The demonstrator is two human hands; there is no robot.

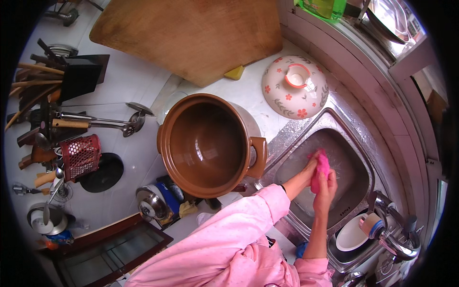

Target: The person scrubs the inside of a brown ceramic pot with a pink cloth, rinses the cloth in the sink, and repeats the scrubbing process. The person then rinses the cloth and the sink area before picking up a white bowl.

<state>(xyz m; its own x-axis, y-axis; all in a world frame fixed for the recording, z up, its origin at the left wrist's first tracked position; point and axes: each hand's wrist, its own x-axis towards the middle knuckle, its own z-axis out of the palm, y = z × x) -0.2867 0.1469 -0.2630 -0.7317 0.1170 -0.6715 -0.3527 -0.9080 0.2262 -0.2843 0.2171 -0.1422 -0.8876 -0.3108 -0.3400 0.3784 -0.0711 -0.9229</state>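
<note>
A wet pink cloth [322, 163] is bunched between my two hands over the large sink basin [355, 175]. My left hand [310, 169] grips its upper end, while my right hand [325, 186] closes around the lower part. Water lies or splashes in the basin beneath. Left of the sink, a big brown-glazed pot [208, 150] stands uncovered on the counter, one loop handle [259, 158] pointing towards the sink. Behind the basin rests a domed ceramic lid [278, 89] with red flowers and a ring-shaped knob.
A faucet [398, 247] hangs over a smaller basin holding a white bowl [348, 235]. At the back are a wooden board [193, 39], a yellow sponge [235, 73] and a green bottle [324, 8]. Ladles [134, 122], a red perforated basket [80, 156] and a steel-lidded pot [152, 204] are leftward.
</note>
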